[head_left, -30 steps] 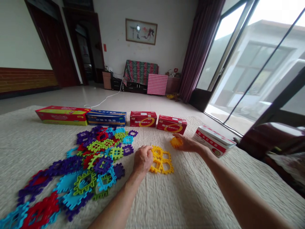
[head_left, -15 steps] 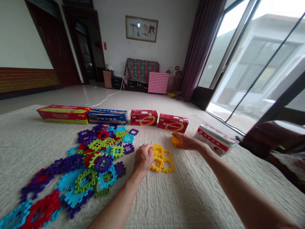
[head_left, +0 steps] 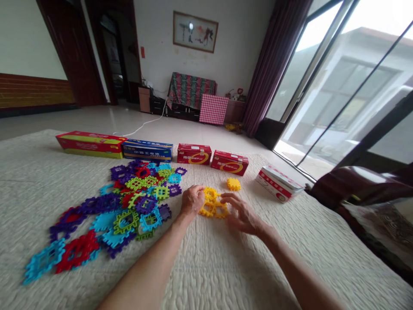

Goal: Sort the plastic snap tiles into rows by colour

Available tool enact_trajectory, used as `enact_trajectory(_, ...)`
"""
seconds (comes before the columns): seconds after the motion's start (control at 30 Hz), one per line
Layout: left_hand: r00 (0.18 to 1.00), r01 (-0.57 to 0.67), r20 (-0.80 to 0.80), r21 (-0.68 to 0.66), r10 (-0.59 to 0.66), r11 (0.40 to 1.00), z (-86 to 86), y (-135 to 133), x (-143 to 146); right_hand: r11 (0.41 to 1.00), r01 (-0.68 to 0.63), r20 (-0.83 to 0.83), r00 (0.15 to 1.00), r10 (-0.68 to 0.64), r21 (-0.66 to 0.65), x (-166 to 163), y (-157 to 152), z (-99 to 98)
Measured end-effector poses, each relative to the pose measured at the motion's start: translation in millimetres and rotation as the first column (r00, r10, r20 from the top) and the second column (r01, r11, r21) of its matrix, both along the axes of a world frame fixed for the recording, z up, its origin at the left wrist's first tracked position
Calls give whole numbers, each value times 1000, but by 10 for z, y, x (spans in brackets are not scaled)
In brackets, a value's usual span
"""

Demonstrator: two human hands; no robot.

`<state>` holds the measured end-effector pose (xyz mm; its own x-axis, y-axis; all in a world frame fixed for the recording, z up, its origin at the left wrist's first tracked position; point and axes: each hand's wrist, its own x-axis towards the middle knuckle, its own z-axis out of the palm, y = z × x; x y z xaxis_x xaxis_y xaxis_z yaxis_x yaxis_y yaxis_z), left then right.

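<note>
The left hand (head_left: 192,199), its fingers curled narrow, holds the left edge of a flat cluster of yellow plastic lattice pieces (head_left: 214,203) lying on the cream quilted blanket (head_left: 206,271). The right hand (head_left: 242,214) has its fingers loosely spread at the cluster's right edge; blur makes it hard to tell whether they touch. A single solid yellow notched plastic tile (head_left: 233,184) lies just beyond, and a heap of multicoloured plastic lattice pieces (head_left: 107,220) spreads to the left.

Pale wall (head_left: 235,43) (purple curtain (head_left: 272,60) alongside)
</note>
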<state>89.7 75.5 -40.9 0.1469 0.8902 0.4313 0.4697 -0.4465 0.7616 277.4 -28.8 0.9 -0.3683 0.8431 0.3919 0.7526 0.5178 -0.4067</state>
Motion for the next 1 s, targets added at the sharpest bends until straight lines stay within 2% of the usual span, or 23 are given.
enact_trajectory(0.17,999,36,11,-22,-35,999,27,-4,-26,993,106,24,994,-107,43,-125,-113,-268)
enact_trajectory(0.3,987,136,-89,53,-131,989,-1,-32,-52,987,127,41,990,-132,98,-136,-81,-320)
enact_trajectory(0.43,957,268,-161,165,-242,949,-46,-160,-147,983,143,49,988,-149,118,-150,-73,-322)
enact_trajectory(0.57,958,264,-180,234,-225,936,-66,-353,-288,974,201,-8,979,-202,106,-165,-93,-324)
enact_trajectory(0.73,939,292,-253,220,-235,931,-30,-519,-388,935,341,-101,938,-332,94,-146,-116,-345)
enact_trajectory(1.0,911,308,-349,217,-221,926,-35,-483,-352,833,548,-285,813,-508,79,28,-31,-418)
